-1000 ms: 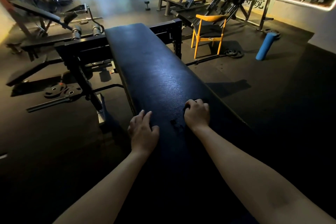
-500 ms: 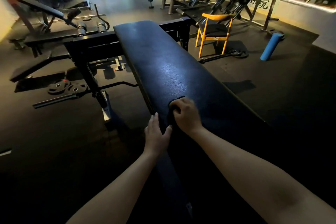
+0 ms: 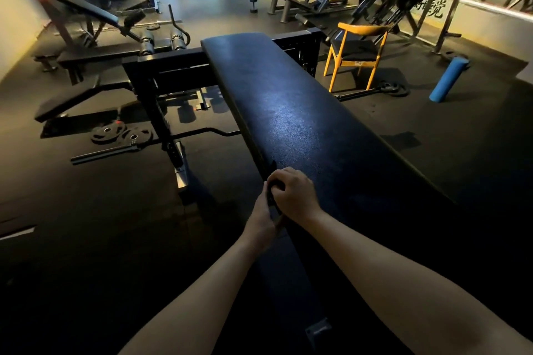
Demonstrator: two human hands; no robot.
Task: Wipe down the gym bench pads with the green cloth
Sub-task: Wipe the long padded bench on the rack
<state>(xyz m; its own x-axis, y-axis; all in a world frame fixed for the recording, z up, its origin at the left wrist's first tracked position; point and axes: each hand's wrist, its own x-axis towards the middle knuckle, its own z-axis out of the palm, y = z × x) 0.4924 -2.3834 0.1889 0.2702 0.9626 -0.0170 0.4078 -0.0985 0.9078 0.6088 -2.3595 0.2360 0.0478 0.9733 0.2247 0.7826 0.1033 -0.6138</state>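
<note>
The right hand (image 3: 294, 194) rests on the bench pad (image 3: 288, 112) at its near left edge, fingers curled around the cloth (image 3: 271, 196), which looks dark in this light. The left hand (image 3: 261, 219) lies against the pad's left side, fingers together and touching the cloth. Whether they pinch it is unclear.

A yellow chair (image 3: 364, 29) stands near a blue foam roller (image 3: 448, 79); weight plates (image 3: 121, 134) lie on the floor.

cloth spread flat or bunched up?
Bunched: only a small dark wad of cloth shows under the curled right hand, at the left edge of the bench pad.
</note>
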